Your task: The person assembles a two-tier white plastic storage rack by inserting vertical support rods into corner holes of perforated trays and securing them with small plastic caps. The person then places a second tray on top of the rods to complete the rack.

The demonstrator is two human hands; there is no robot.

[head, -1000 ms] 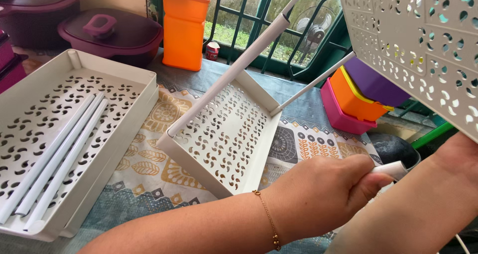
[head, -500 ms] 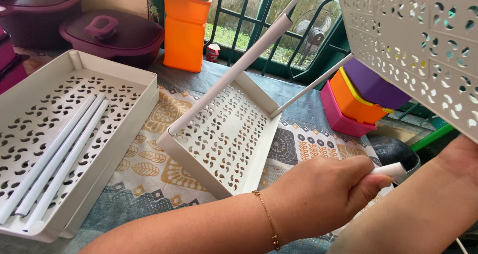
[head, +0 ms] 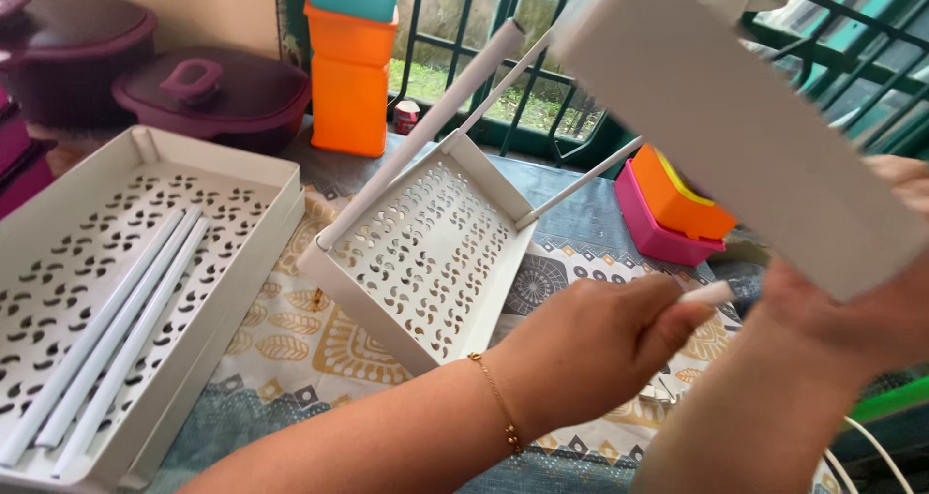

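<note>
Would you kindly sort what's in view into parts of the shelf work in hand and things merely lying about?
In hand: left hand gripping white tube; right hand holding white tray; perforated tray with poles; tray of spare tubes.
Lying about: maroon pots; orange containers; pink and orange boxes.

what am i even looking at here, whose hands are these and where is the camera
The camera sits on a person's head and looks down at their own two bare hands, so you see what they see. There is no machine. The left hand, with a thin bracelet at the wrist, grips a white tube. The right hand holds a white tray up close to the camera, tilted. On the patterned tablecloth lie a perforated white tray with tubes fitted at its corners and, further left, stacked perforated trays with three loose tubes inside. Behind stand purple lidded pots and orange containers.
</note>
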